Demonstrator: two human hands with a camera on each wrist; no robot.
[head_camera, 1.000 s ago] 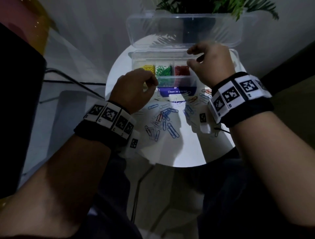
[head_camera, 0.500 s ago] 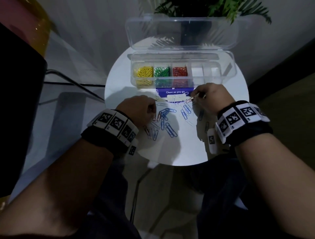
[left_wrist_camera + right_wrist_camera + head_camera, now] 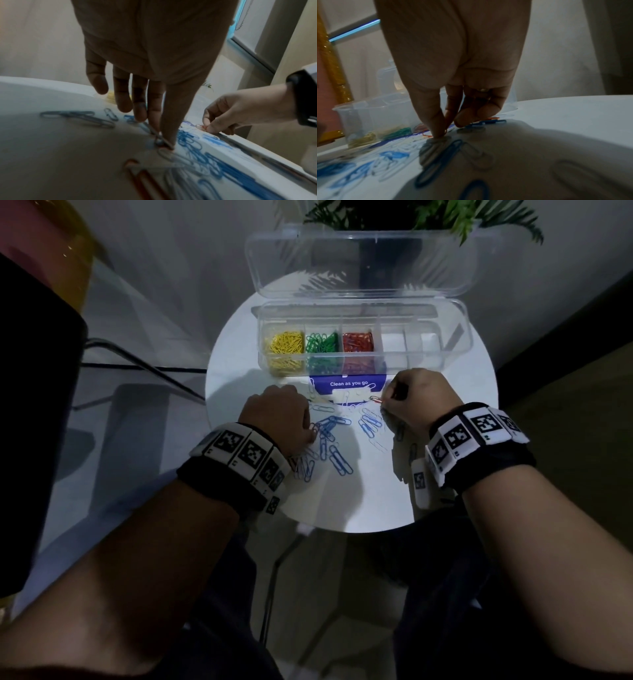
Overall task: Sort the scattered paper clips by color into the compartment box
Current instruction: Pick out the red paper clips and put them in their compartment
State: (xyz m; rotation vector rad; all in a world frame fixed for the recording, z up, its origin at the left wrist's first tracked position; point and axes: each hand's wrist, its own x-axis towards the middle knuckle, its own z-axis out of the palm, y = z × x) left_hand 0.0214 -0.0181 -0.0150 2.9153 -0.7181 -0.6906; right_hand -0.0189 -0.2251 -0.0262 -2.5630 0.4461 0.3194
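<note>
The clear compartment box (image 3: 455,337) stands open at the table's far side, with yellow (image 3: 286,345), green (image 3: 322,342) and red clips (image 3: 358,341) in its three left cells. Blue and white clips (image 3: 334,436) lie scattered between my hands. My left hand (image 3: 310,433) is down on the pile. In the left wrist view its thumb and forefinger pinch a paper clip (image 3: 160,140) of unclear colour. My right hand (image 3: 383,402) pinches a red clip (image 3: 376,399) against the table; the right wrist view shows this pinch (image 3: 443,132) too.
A blue card (image 3: 349,385) reading "Clean as you go" lies under the box's front. The box lid (image 3: 359,261) stands up behind it, and a plant (image 3: 428,213) is behind the lid. The round white table (image 3: 359,501) ends close to my wrists.
Both hands have come down from the box to the scattered clips. The right hand has closed on a red clip. Over the last half second they have barely moved.
</note>
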